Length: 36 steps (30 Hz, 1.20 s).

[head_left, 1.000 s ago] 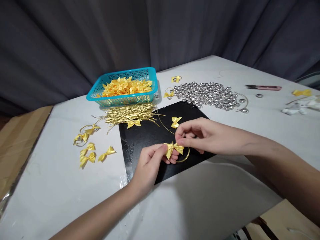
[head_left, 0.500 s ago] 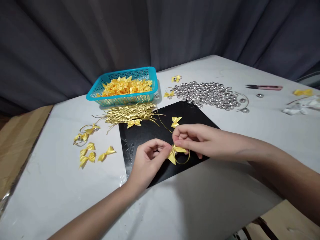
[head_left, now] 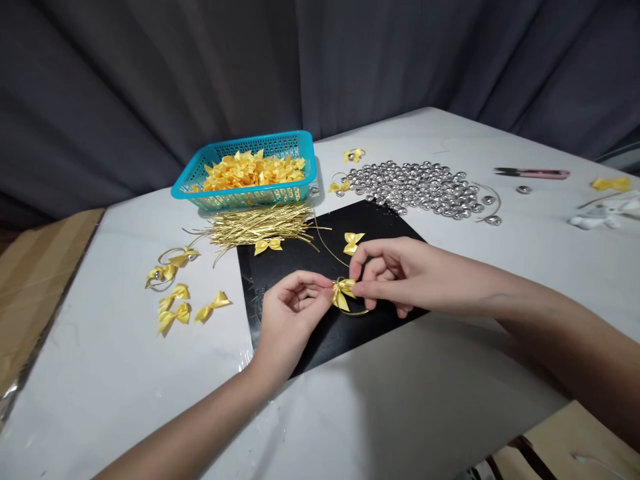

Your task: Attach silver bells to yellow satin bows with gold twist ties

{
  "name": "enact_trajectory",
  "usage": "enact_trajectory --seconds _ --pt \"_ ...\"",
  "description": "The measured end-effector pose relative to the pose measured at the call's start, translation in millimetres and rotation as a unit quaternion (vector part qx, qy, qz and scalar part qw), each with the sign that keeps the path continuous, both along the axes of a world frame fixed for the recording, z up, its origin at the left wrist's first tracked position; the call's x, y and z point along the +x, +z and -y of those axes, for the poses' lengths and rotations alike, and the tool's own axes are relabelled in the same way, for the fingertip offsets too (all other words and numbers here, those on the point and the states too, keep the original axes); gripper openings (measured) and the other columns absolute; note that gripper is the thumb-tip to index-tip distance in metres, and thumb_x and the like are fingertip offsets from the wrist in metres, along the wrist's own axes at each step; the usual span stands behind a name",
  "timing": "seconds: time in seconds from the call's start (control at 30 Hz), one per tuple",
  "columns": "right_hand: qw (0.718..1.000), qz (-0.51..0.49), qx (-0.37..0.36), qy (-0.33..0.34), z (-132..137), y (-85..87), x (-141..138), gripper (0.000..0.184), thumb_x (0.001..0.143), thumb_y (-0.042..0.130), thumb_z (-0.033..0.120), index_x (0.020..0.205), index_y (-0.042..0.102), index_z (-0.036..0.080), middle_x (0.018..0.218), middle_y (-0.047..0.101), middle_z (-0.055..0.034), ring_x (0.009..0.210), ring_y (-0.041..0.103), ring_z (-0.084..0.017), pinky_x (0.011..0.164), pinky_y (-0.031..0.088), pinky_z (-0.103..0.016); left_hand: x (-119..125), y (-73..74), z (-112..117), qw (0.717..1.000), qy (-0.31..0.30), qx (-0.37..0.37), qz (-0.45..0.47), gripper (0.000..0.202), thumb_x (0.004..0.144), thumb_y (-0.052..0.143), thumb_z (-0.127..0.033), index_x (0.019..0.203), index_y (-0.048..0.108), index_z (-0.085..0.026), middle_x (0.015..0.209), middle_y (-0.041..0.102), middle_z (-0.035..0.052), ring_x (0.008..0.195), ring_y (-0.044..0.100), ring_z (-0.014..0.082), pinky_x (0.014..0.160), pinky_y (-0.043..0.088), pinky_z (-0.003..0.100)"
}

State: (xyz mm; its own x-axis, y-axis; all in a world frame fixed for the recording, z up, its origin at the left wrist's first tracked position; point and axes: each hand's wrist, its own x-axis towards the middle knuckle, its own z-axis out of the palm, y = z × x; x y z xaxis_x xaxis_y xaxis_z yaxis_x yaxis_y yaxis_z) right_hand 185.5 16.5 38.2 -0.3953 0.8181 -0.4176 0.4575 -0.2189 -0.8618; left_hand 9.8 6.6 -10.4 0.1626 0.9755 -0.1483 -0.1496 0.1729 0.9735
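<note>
Dark grey curtains (head_left: pixel 400 60) hang behind the white counter (head_left: pixel 175 400), seen from my head camera, and a black mat (head_left: pixel 330 347) lies on it towards the near edge. Over the mat, my left fingers (head_left: pixel 323 303) are pinched on the left side of a yellow bow (head_left: pixel 342 298), thumb against fingertip, while my right fingers (head_left: pixel 369 290) grip its right side. A gold wire loop (head_left: pixel 356 313) curves below it; whether either touches the mat I cannot tell. Along the counter's far edge, left of its far corner, stands a blue basket (head_left: pixel 230 195) heaped with more bows (head_left: pixel 255 170). Gold wires (head_left: pixel 260 227) are piled just in front, partly over the mat. Silver beads (head_left: pixel 415 190) spread between the mat and that far corner, and pink-handled snips (head_left: pixel 547 174) lie near the right edge. Towards the left edge I have several loose bows (head_left: pixel 214 307).
</note>
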Motion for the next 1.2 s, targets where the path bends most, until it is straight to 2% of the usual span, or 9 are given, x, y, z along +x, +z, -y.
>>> enact_trajectory --seconds 0.17,0.3,0.5,0.63,0.73,0.83,0.93,1.07,1.2 --pt "0.998 -0.001 -0.055 -0.008 -1 0.1 -1 0.031 0.073 0.069 0.036 0.082 0.046 0.017 0.07 0.067 -0.0004 0.038 0.043 -0.002 0.038 0.037 -0.016 -1 -0.8 0 0.999 -0.023 0.005 0.03 0.004 0.07 0.069 -0.014 0.069 0.066 -0.016 0.061 0.064 -0.0051 0.055 0.056 0.0032 0.054 0.044 0.01" --pt "0.999 -0.018 -0.044 -0.024 1 -2.3 -1 0.03 0.072 0.07 0.036 0.08 0.047 0.017 0.069 0.066 -0.0011 0.049 0.05 -0.006 0.04 0.04 -0.015 -2 -0.4 0 0.997 -0.055 -0.004 0.06 0.002 0.074 0.068 -0.017 0.072 0.067 -0.016 0.064 0.066 -0.004 0.059 0.06 0.0038 0.057 0.046 0.01" --pt "0.999 -0.014 -0.032 -0.03 2 0.9 -3 0.03 0.072 0.07 0.036 0.078 0.047 0.017 0.067 0.065 -0.0002 0.049 0.05 -0.006 0.04 0.041 -0.014 -1 -0.4 -1 0.996 -0.048 -0.033 0.061 0.01 0.067 0.075 -0.017 0.069 0.066 -0.015 0.062 0.068 -0.0035 0.058 0.062 0.0046 0.057 0.047 0.01" --pt "0.999 0.014 -0.023 -0.022 -1 2.7 -3 0.03 0.072 0.07 0.039 0.08 0.053 0.016 0.055 0.057 0.0043 0.042 0.047 -0.004 0.038 0.038 -0.013 -2 -0.9 -2 0.995 -0.044 -0.046 0.074 0.011 0.065 0.077 -0.016 0.069 0.066 -0.015 0.063 0.069 -0.0036 0.059 0.064 0.0052 0.059 0.048 0.01" --pt "0.999 0.032 -0.025 -0.027 -3 -2.2 -4 0.035 0.079 0.059 0.048 0.071 0.056 0.014 0.045 0.047 0.0048 0.039 0.047 -0.006 0.039 0.038 -0.015 -2 -0.9 -1 0.995 -0.046 -0.049 0.076 0.01 0.065 0.076 -0.017 0.07 0.067 -0.015 0.063 0.07 -0.0033 0.059 0.063 0.0046 0.059 0.049 0.01" --pt "0.998 -0.012 -0.045 -0.05 -4 -11.1 -7 0.039 0.082 0.054 0.05 0.07 0.059 0.013 0.044 0.044 0.0046 0.038 0.043 -0.005 0.039 0.038 -0.016 -2 -0.2 -1 0.995 -0.057 -0.05 0.063 0.01 0.065 0.077 -0.017 0.07 0.068 -0.015 0.062 0.069 -0.0027 0.057 0.062 0.0047 0.058 0.048 0.01" --pt "0.99 -0.089 -0.07 -0.083 -3 -17.4 -10 0.028 0.081 0.059 0.04 0.077 0.063 0.013 0.043 0.04 0.0067 0.037 0.034 -0.003 0.037 0.036 -0.015 -1 0.7 -1 0.996 -0.063 -0.048 0.05 0.011 0.063 0.077 -0.018 0.068 0.068 -0.015 0.061 0.069 -0.0019 0.056 0.062 0.0057 0.057 0.048 0.012" --pt "0.977 -0.156 -0.076 -0.124 -3 -16.8 -9 0.015 0.078 0.063 0.028 0.08 0.063 0.013 0.05 0.044 0.0062 0.04 0.031 -0.002 0.038 0.034 -0.014 -1 1.5 -1 0.997 -0.056 -0.045 0.022 0.011 0.063 0.077 -0.019 0.068 0.069 -0.014 0.058 0.068 -0.0011 0.054 0.061 0.0071 0.055 0.048 0.015" --pt "0.982 -0.122 -0.07 -0.127 -3 -13.1 -6 0.025 0.081 0.059 0.037 0.08 0.062 0.012 0.044 0.039 0.0062 0.039 0.033 -0.004 0.039 0.034 -0.016 -1 2.9 0 0.997 -0.057 -0.041 0.011 0.011 0.061 0.077 -0.019 0.067 0.068 -0.014 0.057 0.067 -0.0007 0.054 0.061 0.0084 0.054 0.048 0.016"
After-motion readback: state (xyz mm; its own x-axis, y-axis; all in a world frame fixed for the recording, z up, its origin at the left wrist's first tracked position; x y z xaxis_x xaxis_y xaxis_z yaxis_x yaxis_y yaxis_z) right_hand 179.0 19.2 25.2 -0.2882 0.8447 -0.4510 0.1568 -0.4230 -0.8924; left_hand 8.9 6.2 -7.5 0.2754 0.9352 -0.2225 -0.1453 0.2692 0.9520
